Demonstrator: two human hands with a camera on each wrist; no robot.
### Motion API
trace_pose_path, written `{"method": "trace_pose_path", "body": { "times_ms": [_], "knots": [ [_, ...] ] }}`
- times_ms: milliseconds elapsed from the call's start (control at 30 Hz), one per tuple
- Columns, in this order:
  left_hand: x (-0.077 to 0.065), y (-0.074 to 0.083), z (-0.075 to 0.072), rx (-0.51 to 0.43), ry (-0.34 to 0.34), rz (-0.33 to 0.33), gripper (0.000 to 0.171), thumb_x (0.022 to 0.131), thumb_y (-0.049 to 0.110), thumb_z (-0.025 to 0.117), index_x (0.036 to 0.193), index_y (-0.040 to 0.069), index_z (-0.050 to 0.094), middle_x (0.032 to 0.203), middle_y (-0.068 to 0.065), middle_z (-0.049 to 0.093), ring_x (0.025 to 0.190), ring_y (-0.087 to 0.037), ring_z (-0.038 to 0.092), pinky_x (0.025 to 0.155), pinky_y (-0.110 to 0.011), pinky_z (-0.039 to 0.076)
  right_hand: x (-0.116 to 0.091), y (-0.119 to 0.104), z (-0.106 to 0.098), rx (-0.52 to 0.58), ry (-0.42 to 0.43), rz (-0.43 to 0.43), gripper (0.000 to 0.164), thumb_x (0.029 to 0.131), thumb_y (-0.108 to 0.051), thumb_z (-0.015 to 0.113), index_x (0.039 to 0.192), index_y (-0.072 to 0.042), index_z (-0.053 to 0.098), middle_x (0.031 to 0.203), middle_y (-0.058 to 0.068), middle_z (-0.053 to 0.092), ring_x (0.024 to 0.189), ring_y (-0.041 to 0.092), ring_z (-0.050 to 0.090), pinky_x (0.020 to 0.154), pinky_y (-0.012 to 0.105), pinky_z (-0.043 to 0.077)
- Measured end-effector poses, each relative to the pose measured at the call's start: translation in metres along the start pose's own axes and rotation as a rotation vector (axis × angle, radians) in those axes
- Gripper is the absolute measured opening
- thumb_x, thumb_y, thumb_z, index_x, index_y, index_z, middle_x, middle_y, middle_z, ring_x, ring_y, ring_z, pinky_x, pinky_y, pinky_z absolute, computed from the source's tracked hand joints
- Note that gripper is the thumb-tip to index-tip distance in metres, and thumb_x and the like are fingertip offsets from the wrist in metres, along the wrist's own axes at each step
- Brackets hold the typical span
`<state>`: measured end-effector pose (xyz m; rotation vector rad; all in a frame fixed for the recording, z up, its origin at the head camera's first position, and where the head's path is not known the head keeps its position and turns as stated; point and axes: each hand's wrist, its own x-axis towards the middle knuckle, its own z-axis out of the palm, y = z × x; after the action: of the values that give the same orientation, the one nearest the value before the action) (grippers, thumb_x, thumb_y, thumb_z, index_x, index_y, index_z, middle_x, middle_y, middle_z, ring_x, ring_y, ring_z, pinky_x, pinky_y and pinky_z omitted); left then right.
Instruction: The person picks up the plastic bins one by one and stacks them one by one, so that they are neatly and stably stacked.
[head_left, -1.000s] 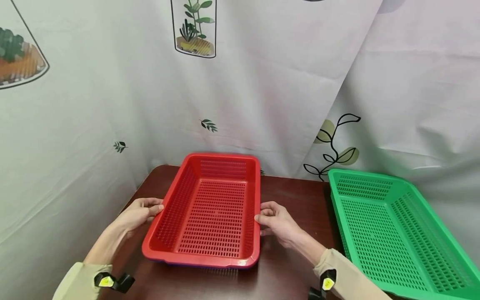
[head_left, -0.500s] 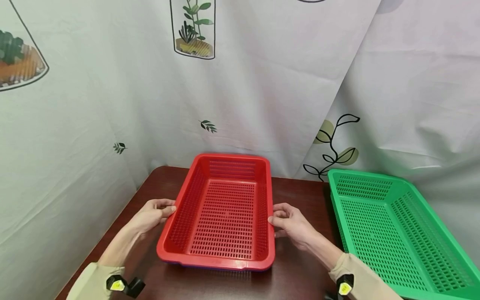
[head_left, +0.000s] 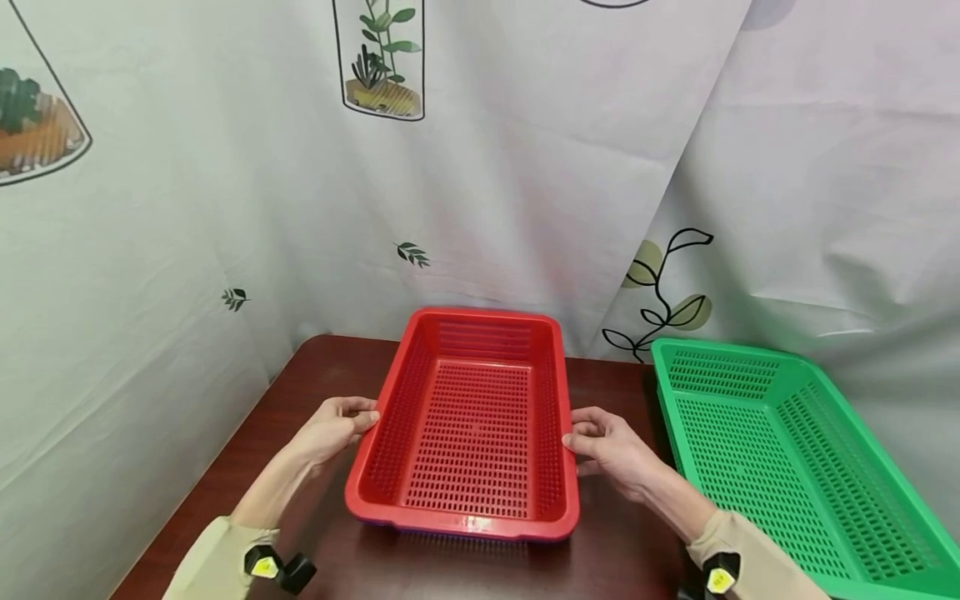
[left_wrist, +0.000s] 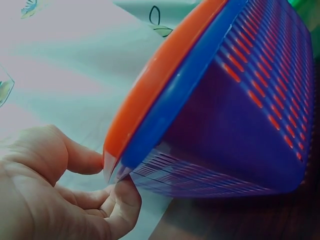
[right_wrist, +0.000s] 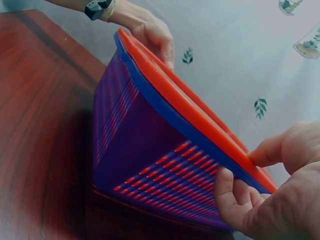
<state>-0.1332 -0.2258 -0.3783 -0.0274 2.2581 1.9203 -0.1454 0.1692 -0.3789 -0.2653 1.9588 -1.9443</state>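
In the head view, our left hand (head_left: 328,432) and right hand (head_left: 617,454) pinch opposite rims of the red perforated basket (head_left: 476,433) over the brown table (head_left: 337,367), with room before the green perforated basket (head_left: 757,467). In the left wrist view, our fingers also catch the rim of the nested blue basket (left_wrist: 215,120). The right wrist view shows the same double grip, probably for balance.

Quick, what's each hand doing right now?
Left hand: closed, pinching the rims of the red basket and the blue basket around it.
Right hand: closed, pinching both rims opposite.
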Motion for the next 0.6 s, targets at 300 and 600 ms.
{"method": "trace_pose_path", "body": {
  "times_ms": [300,600],
  "knots": [
    [0.01,0.0,0.019,-0.001,0.004,0.026,0.031,0.099,-0.001,0.051,0.123,-0.022,0.05,0.094,-0.015,0.067,0.079,-0.018,0.067,0.072,-0.028,0.057,-0.003,0.0,-0.018,-0.039,0.015,0.015,0.047,0.096,-0.001,0.061,0.133,0.016,0.037,0.103,0.018,0.061,0.084,0.026,0.069,0.074,0.047,0.059],
    [0.017,-0.001,0.034,0.021,0.026,0.016,0.029,0.099,-0.001,0.052,0.121,-0.02,0.054,0.092,-0.015,0.067,0.075,-0.018,0.065,0.069,-0.029,0.055,-0.006,0.0,-0.031,-0.066,0.013,0.028,0.046,0.095,0.0,0.06,0.132,0.017,0.038,0.099,0.017,0.061,0.082,0.025,0.068,0.073,0.048,0.059]
  ]
}}
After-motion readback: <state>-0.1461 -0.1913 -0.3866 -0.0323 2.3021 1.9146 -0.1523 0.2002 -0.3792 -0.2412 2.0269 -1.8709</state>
